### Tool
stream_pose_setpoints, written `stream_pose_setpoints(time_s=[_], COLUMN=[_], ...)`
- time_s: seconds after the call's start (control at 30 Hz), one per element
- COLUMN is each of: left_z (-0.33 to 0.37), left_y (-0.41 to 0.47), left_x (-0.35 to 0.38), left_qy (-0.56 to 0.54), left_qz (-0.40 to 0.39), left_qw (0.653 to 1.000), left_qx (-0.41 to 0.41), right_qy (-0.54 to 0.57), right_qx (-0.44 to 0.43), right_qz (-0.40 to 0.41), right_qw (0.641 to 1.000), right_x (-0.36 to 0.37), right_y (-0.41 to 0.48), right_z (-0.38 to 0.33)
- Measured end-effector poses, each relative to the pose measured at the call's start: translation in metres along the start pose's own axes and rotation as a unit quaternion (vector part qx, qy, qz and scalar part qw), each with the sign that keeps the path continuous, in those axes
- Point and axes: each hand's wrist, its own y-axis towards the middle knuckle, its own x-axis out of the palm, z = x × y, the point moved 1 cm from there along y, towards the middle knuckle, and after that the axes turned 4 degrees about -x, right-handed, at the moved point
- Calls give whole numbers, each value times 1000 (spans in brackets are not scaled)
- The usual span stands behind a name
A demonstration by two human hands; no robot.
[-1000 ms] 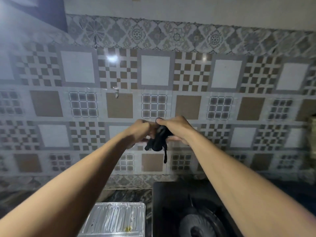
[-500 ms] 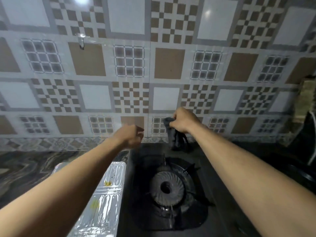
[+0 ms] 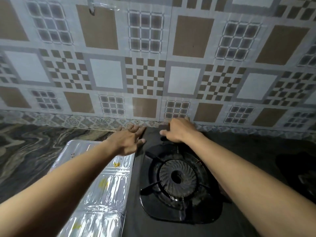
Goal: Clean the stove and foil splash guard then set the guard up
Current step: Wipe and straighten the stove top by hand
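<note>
Fingers (image 3: pixel 136 129) of the left hand (image 3: pixel 127 142) are held straight and slightly spread, palm down, and nothing is gripped by them. Their tips are stretched out to the foot of the tiled wall (image 3: pixel 106 74), at the back left corner of the stove (image 3: pixel 135 211). The fingers of the right hand (image 3: pixel 177 132) are bent downward at the stove's back edge, with the thumb stuck out to the left toward the other hand. Whether anything is held beneath that palm cannot be told, since the surface under it is black and in shadow. The two hands are placed near each other but apart.

The stove is set on the tabletop (image 3: pixel 34 151) against the wall. Its round burner (image 3: pixel 177 178) is seen between the forearms, ringed by a black pan support (image 3: pixel 150 187). The foil splash guard (image 3: pixel 106 202) is laid flat on the tabletop just beside the stove's left edge, with its long side along that edge. Its ribbed silver face is turned upward and is marked with yellow spots and a few small reddish specks. Its middle is crossed by the left forearm. The tabletop is patterned in dark marbled swirls. A small clear hook (image 3: pixel 92 10) is fixed high on the wall.
</note>
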Motion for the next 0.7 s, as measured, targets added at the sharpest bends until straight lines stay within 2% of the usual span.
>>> stream_pose_setpoints(time_s=[0.07, 0.13, 0.3, 0.47, 0.57, 0.7], left_z=[1, 1, -2, -3, -5, -8], left_y=[-2, -2, -2, 1, 1, 2], left_x=[3, 6, 14, 13, 13, 15], left_qy=[4, 19, 42, 56, 48, 44], left_qz=[7, 19, 39, 56, 62, 62], left_qw=[1000, 999, 997, 995, 995, 996], left_qx=[10, 23, 45, 56, 54, 49], right_qy=[21, 51, 96, 92, 62, 49], right_qx=[64, 95, 53, 39, -20, -106], right_qz=[-100, -140, -122, -105, -96, -140], right_qw=[993, 984, 986, 989, 993, 983], right_x=[10, 22, 32, 33, 36, 32], right_y=[2, 6, 17, 25, 30, 33], right_z=[3, -2, -17, -21, -25, -20])
